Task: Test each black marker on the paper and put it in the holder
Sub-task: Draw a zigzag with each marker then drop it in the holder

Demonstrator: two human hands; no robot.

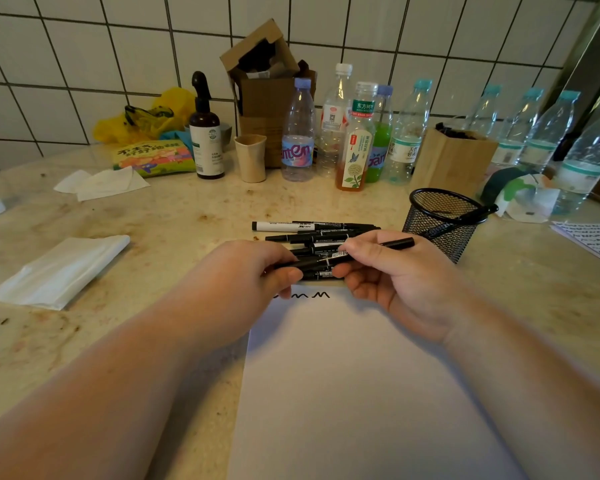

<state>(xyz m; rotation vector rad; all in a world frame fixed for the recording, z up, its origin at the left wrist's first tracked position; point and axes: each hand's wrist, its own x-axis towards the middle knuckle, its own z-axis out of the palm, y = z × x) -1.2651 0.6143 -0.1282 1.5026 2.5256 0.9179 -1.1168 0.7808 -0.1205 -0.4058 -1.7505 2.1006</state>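
Above the top edge of the white paper point(354, 393), both hands clamped on one black marker point(329, 259) held roughly level: left hand point(246, 282) pinching its left end, right hand point(395, 275) curled round the barrel, far end poking out past the right fingers. Just behind, touching the hands, a heap of markers point(312, 233) lying on the desk point(187, 216). On the paper's top margin, a short black zigzag scribble point(312, 295). To the right, near the heap, a black mesh holder point(442, 220) with one marker leaning over its rim.
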